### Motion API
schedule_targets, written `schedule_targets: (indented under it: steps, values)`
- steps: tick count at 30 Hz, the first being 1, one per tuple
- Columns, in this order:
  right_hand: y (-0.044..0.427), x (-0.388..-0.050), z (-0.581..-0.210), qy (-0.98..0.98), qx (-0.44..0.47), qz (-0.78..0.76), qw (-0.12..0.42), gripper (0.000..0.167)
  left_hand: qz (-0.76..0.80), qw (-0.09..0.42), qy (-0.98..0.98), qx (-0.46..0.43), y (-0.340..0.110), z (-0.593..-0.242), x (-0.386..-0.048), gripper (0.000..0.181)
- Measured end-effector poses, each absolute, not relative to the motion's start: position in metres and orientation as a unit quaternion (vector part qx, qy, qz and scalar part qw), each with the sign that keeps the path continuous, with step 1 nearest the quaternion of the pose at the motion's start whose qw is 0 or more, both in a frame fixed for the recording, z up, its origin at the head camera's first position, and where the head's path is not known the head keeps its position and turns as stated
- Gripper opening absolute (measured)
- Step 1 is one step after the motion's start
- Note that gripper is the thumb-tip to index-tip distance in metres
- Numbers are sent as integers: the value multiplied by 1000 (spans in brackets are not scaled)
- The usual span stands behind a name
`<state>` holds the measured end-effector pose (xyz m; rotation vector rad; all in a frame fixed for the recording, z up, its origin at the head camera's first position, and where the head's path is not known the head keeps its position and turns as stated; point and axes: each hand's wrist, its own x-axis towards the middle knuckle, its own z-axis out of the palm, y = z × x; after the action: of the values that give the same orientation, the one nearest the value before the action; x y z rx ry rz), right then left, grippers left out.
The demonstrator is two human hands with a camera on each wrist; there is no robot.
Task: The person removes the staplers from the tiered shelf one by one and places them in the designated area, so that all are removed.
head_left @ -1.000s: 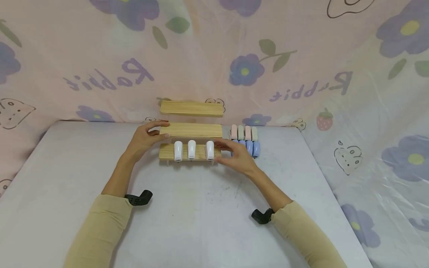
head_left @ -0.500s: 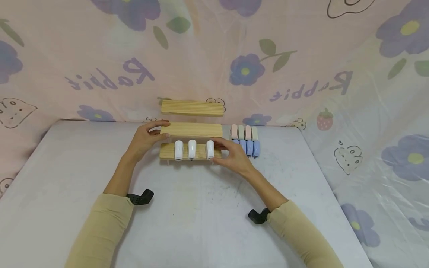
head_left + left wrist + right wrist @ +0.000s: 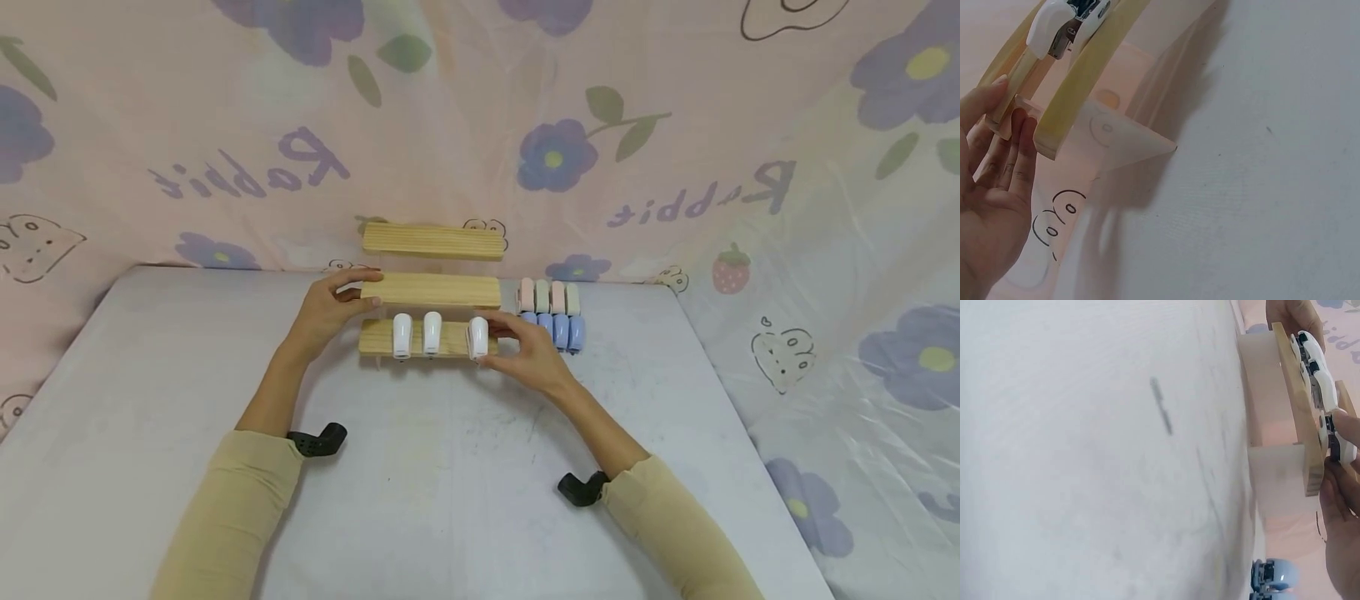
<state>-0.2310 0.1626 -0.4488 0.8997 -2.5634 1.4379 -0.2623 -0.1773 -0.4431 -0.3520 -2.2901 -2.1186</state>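
Observation:
A tiered wooden shelf rack stands at the back of the table, its lowest board [image 3: 454, 340] bearing three white mini staplers. My left hand [image 3: 324, 315] grips the left end of the middle board [image 3: 431, 290], with thumb and fingers on either side. My right hand [image 3: 531, 354] pinches the rightmost white stapler [image 3: 477, 338] between thumb and fingers. To its left stand a second white stapler [image 3: 432, 333] and a third one [image 3: 402, 336]. In the right wrist view, the pinched stapler [image 3: 1349, 452] sits close to the board's end.
The top board [image 3: 433, 241] rises behind, near a patterned cloth backdrop [image 3: 450, 125]. Right of the rack, several pink and pale green staplers [image 3: 557, 297] stand behind several blue ones [image 3: 576, 333]. Clear supports [image 3: 1129, 140] carry the boards above the white tabletop [image 3: 427, 500].
My right hand has moved in onto the rightmost white stapler, which has then shifted slightly right along the lowest board. The left hand has stayed at the middle board's end.

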Motion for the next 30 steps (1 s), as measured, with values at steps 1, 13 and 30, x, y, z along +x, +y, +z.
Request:
schedule_targets:
  steps: [1, 13, 30]
  values:
    - [164, -230, -449, -834, 292, 467, 36, 66, -675, 3, -729, -113, -177, -443, -262, 43]
    - [177, -204, -420, -839, 273, 470, 34, 59, -692, -1, -713, -113, -176, -445, -260, 44]
    - [220, -207, -452, -850, 234, 469, 47, 66, -682, 0, -722, -119, -179, -447, -262, 43]
